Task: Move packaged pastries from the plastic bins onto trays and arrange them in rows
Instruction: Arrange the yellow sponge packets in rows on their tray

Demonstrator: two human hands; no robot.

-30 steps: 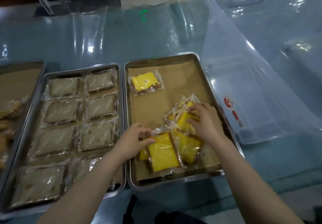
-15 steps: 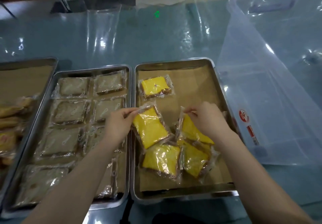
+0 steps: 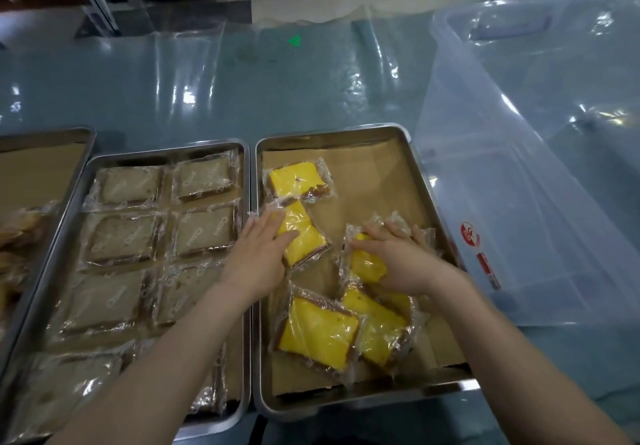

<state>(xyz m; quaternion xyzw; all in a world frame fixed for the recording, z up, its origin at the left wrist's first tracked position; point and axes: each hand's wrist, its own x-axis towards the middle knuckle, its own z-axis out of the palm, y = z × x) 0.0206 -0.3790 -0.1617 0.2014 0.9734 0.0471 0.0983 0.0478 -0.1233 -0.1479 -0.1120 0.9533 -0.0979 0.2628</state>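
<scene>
Left hand (image 3: pixel 258 257) presses flat, fingers straight, on a wrapped yellow pastry (image 3: pixel 306 238) in the paper-lined tray (image 3: pixel 346 135); right hand (image 3: pixel 398 263), fingers spread, rests on a second yellow pastry (image 3: pixel 367 266) nearby; clear plastic bin (image 3: pixel 519 202) stands just right.

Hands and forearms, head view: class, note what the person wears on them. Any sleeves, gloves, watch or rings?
Nothing worn shows. The left hand and right hand are ungloved, with no rings on the fingers in view. The left forearm and right forearm are bare down to the picture's bottom edge: no sleeves, watch or bracelet.
</scene>
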